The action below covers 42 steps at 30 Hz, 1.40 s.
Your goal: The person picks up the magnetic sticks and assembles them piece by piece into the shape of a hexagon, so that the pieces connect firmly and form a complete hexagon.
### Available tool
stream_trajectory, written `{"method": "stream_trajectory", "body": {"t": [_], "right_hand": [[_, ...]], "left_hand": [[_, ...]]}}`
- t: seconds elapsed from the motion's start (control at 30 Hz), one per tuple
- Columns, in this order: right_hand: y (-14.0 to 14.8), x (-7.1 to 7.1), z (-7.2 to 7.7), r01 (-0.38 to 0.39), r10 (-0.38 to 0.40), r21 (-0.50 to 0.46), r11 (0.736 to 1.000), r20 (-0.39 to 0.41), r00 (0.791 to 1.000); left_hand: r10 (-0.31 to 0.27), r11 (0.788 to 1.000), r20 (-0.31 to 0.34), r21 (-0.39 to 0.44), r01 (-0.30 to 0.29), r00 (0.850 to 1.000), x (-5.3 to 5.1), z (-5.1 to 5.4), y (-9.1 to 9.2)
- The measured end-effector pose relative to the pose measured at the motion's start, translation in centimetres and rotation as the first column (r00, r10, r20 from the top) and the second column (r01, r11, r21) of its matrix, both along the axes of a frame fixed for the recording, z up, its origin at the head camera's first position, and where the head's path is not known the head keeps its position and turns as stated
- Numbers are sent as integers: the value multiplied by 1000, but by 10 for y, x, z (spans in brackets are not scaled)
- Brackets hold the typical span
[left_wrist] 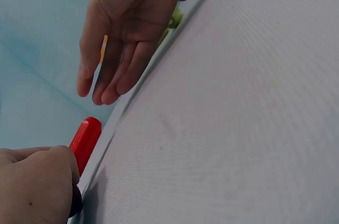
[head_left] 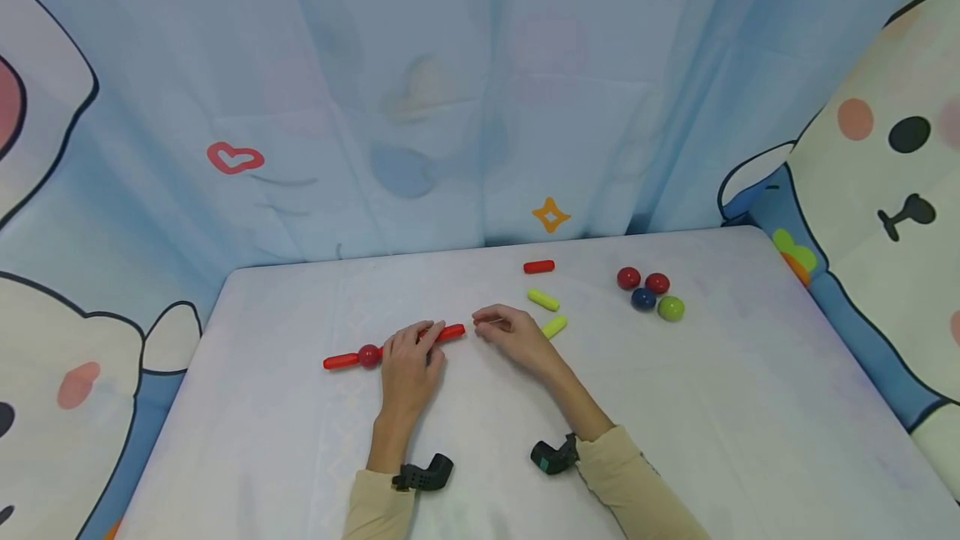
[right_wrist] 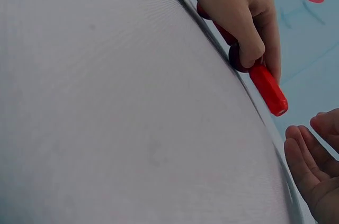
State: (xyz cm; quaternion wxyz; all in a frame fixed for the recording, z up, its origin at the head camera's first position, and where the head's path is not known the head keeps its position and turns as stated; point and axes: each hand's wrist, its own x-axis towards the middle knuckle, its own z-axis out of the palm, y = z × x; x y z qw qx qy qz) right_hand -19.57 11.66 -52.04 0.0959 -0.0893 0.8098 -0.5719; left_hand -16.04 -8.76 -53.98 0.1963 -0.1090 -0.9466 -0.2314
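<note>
A row of red sticks and balls lies on the table. Its left red stick joins a red ball, and its right red stick sticks out past the fingers of my left hand. That hand grips the row from above, thumb and fingers around the right red stick beside a dark ball, which the hand partly covers. Just off the stick's right end is my right hand, thumb and fingers apart; the left wrist view shows a gap between them, with nothing visible inside.
A loose red stick and two yellow-green sticks lie beyond my right hand, one partly behind it. Farther right sit two red balls, a blue ball and a green ball. A patterned curtain hangs behind the white table.
</note>
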Motion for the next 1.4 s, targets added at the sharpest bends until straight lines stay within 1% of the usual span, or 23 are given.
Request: {"method": "stream_trajectory", "body": {"t": [0.07, 0.2, 0.3, 0.47, 0.57, 0.7, 0.8, 0.93, 1.1, 1.17, 1.3, 1.4], "right_hand": [[2, -1, 0, 2, -2, -4, 1000, -4, 1000], [4, -1, 2, 12, -12, 2, 1000, 14, 1000], [6, -2, 6, 13, -13, 2, 1000, 25, 1000], [14, -3, 13, 17, -17, -22, 1000, 1, 1000], [21, -4, 17, 39, -39, -33, 999, -3, 999], [30, -7, 19, 65, -65, -30, 997, -5, 998], [35, -9, 19, 72, -73, -26, 997, -10, 997], [40, -12, 18, 80, -80, -31, 996, -14, 997], [46, -13, 18, 102, -103, -37, 994, -16, 995], [49, -13, 19, 112, -113, -34, 993, -13, 994], [53, -13, 20, 121, -122, -31, 992, -5, 993], [56, -15, 19, 120, -121, -31, 992, -8, 993]], "left_hand": [[2, 1000, 15, -8, -2, 1000, 0, 0, 0], [6, 1000, 26, -10, -6, 1000, 0, 0, 0], [9, 1000, 18, -1, -9, 1000, 0, 0, 0], [3, 1000, 11, 12, -3, 1000, -1, 1, 2], [-1, 1000, 18, 12, 0, 1000, -1, 1, 2], [2, 1000, 19, 10, -2, 1000, -1, 0, 2], [6, 1000, 4, 11, -6, 1000, -1, 0, 2], [31, 999, -12, 40, -31, 999, -1, 0, 1], [95, 992, -46, 85, -91, 994, -2, 0, 0], [108, 991, -56, 86, -103, 993, -2, 0, -1], [118, 991, -55, 70, -114, 992, -2, 0, -2], [128, 990, -54, 72, -124, 990, -3, 0, -2]]}}
